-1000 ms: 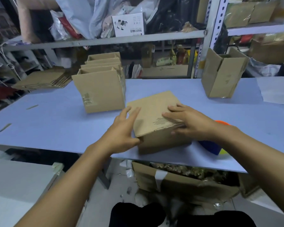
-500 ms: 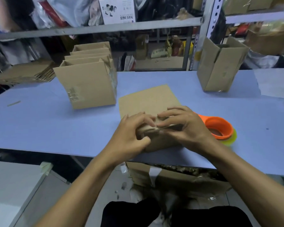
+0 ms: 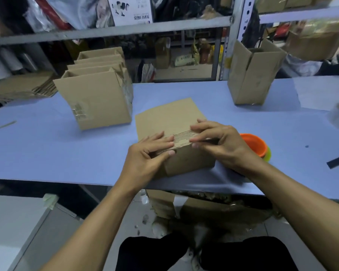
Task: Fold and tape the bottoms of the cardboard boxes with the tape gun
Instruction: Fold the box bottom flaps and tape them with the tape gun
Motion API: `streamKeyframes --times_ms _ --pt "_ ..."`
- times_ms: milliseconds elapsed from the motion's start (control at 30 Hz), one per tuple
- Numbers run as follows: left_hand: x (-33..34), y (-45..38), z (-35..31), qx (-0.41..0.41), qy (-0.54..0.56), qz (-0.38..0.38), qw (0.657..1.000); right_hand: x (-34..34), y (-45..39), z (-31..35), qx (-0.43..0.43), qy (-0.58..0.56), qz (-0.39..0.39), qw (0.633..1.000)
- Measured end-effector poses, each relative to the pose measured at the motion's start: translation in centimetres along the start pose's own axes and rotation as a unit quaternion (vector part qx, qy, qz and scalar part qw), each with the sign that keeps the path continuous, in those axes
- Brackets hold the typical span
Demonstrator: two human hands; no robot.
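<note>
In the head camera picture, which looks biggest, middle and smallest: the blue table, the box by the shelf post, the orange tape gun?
1. Blue table
2. Box by the shelf post
3. Orange tape gun, partly hidden by the right hand.

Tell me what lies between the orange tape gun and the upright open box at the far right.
Nothing: in the head view only bare blue table separates the tape gun from that open box.

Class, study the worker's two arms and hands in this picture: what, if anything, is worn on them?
Nothing shows on them. The left hand and right hand are bare, without gloves, rings or a watch, and both forearms are uncovered to the bottom edge of the frame, with no sleeve in view.
</note>
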State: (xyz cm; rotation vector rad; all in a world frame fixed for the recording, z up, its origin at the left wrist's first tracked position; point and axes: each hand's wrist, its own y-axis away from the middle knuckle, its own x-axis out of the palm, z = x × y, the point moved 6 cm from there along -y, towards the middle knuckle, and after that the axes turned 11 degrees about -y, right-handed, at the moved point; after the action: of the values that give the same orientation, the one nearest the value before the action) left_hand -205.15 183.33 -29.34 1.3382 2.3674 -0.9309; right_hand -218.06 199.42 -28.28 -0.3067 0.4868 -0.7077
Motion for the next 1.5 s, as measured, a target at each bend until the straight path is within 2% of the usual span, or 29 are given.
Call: streamKeyframes --times_ms 33,100,167,200,233,300,367,433,500,567,633,733,833,867,933,1000,1133,1200,1267,1367,1500 --pt "0.2 0.3 -0.3 -0.002 -0.016 -0.013 1.000 -0.4 0.3 0.1 0.018 0.013 -0.008 1.000" --pt "0.6 1.2 -1.7 0.037 -0.114 -0.059 0.991 -2.2 1.4 -0.2 0.053 0.073 -0.079 0.993" --pt "1.6 2.3 -3.6 0.111 -0.254 -0.119 0.953 -4.1 3.0 -0.4 0.093 0.194 -0.162 0.963" --pt "2.3 2.8 -4.3 0.141 -0.307 -0.150 0.929 -4.2 3.9 -0.7 0.126 0.271 -0.159 0.941" --pt "2.9 3.2 -4.9 0.160 -0.339 -0.177 0.910 -3.9 4.6 -1.1 0.166 0.344 -0.121 0.916" --pt "3.7 3.7 -5.5 0.157 -0.349 -0.207 0.900 -3.2 5.6 -1.9 0.218 0.421 -0.019 0.880" --pt "4.2 3.5 -5.6 0.134 -0.350 -0.207 0.904 -3.6 5.8 -1.6 0.234 0.413 -0.008 0.880" --pt "4.8 3.1 -5.8 0.111 -0.384 -0.186 0.898 -5.0 5.6 -0.5 0.238 0.399 -0.062 0.884" --pt "5.4 2.2 -6.5 0.087 -0.417 -0.166 0.889 -6.1 5.6 0.3 0.277 0.360 -0.111 0.884" --pt "5.7 0.8 -8.1 0.072 -0.449 -0.134 0.881 -6.9 5.9 0.8 0.312 0.250 -0.167 0.901" --pt "5.8 -1.3 -8.8 0.038 -0.472 -0.053 0.879 -7.7 6.4 1.5 0.298 0.111 -0.235 0.919" --pt "4.6 -4.0 -8.4 -0.031 -0.393 0.037 0.918 -8.5 7.1 2.6 0.251 -0.032 -0.248 0.935" --pt "3.7 -5.9 -9.0 -0.090 -0.291 0.080 0.949 -8.0 7.3 3.8 0.220 -0.100 -0.173 0.955" --pt "3.6 -6.4 -9.6 -0.103 -0.234 0.082 0.963 -7.8 7.3 4.2 0.210 -0.103 -0.147 0.961" --pt "3.7 -7.1 -11.0 -0.141 -0.046 0.093 0.985 -7.6 7.1 4.8 0.200 -0.114 -0.097 0.968" --pt "4.1 -7.3 -12.0 -0.172 0.079 0.128 0.974 -7.6 7.0 5.4 0.201 -0.117 -0.054 0.971" --pt "4.2 -7.4 -12.2 -0.179 0.069 0.175 0.966 -8.1 7.0 5.9 0.206 -0.081 -0.012 0.975" --pt "4.3 -7.1 -12.0 -0.195 0.079 0.221 0.952 -8.1 6.8 6.3 0.205 -0.028 0.010 0.978" --pt "4.5 -7.0 -11.8 -0.207 0.081 0.236 0.946 -8.1 6.4 6.7 0.194 0.061 0.010 0.979" --pt "4.5 -7.7 -11.8 -0.200 0.011 0.187 0.962 -8.3 5.7 7.2 0.150 0.215 -0.023 0.965" --pt "4.2 -8.9 -12.1 -0.152 -0.089 0.126 0.976 -9.0 5.1 7.0 0.123 0.254 -0.058 0.958"
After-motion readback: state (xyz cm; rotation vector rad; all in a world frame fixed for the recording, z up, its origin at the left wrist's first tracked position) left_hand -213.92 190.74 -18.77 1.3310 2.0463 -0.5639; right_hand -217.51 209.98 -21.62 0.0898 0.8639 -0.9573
